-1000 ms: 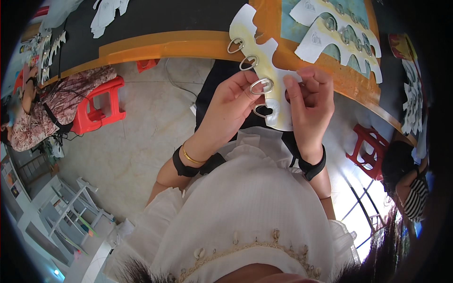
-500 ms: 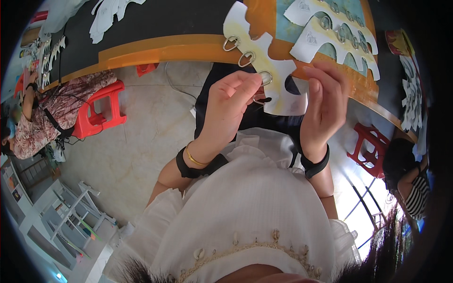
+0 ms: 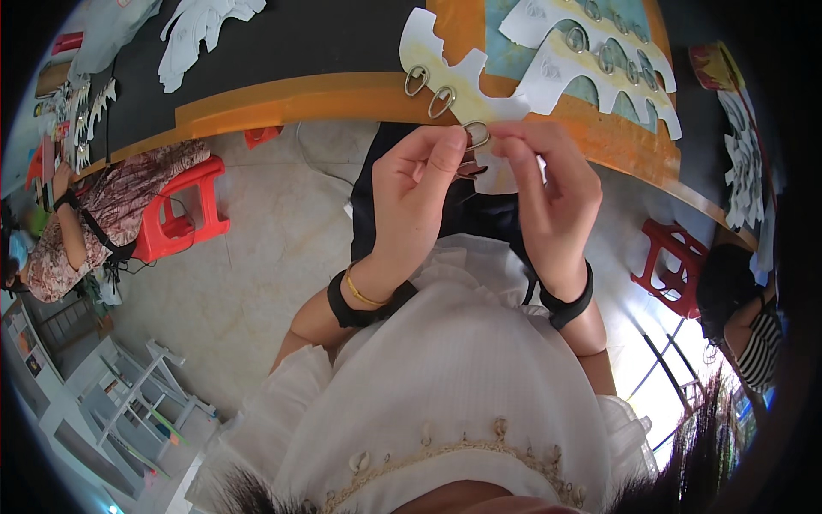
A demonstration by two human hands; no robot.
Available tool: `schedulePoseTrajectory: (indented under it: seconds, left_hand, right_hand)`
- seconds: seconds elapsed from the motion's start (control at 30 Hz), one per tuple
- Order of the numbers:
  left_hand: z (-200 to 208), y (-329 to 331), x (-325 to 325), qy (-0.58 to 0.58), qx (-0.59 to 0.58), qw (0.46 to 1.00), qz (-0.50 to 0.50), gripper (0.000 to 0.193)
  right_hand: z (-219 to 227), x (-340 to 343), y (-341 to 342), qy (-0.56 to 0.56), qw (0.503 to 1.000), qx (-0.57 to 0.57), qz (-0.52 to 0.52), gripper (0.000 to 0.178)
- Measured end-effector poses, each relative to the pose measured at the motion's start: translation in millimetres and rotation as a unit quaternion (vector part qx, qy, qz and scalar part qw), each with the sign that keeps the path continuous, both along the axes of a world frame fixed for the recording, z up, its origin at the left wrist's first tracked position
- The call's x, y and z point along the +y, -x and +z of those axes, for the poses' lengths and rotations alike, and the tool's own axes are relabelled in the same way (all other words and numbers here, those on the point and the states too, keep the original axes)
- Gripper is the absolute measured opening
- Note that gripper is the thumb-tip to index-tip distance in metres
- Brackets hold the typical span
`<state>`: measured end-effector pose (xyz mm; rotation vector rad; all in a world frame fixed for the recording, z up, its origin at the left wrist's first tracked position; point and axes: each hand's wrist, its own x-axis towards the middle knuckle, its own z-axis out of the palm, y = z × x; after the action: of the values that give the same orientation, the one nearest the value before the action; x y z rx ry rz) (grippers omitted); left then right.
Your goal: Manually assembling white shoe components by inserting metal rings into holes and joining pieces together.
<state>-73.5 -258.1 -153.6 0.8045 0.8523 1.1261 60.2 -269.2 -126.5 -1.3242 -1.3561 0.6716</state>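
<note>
Across the near edge of the orange-trimmed counter (image 3: pixel 317 38) | notched white-yellow strip (image 3: pixel 467 81) overhanging toward the person | left hand (image 3: pixel 415 182) pinching strip; right hand (image 3: pixel 558 184) fingers curled, grip unclear | oval metal ring (image 3: pixel 486 131) between both hands' fingertips

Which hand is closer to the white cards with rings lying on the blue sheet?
Right. The right hand is just below the left part of those cards in the picture; the left hand is farther away, below and to their left.
</note>
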Motion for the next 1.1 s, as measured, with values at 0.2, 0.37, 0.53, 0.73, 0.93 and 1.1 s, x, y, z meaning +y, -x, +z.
schedulePoseTrajectory:
  seconds: [0.2,0.37,0.53,0.73,0.93,1.1]
  left_hand:
    - [22,14,25,0.039,0.045,0.998,-0.031,0.025]
    - [33,27,68,-0.024,0.183,0.981,-0.052,0.024]
    - [20,20,80,-0.238,0.435,0.866,0.062,0.016]
    - [40,19,62,-0.401,0.377,0.834,0.048,0.016]
    - [52,1,38,-0.42,0.327,0.846,-0.025,0.013]
    - [50,-2,37,-0.439,0.334,0.834,-0.006,0.013]
  right_hand:
    - [10,-5,-24,0.207,0.87,0.436,0.103,0.035]
    - [10,-5,-28,0.241,0.779,0.535,0.222,0.039]
    - [7,-5,-26,0.263,0.734,0.579,0.238,0.044]
    - [-10,-3,-28,0.257,0.56,0.713,0.335,0.055]
    - [-13,1,-24,0.273,0.442,0.734,0.437,0.062]
    - [0,-3,-20,0.369,0.525,0.698,0.319,0.068]
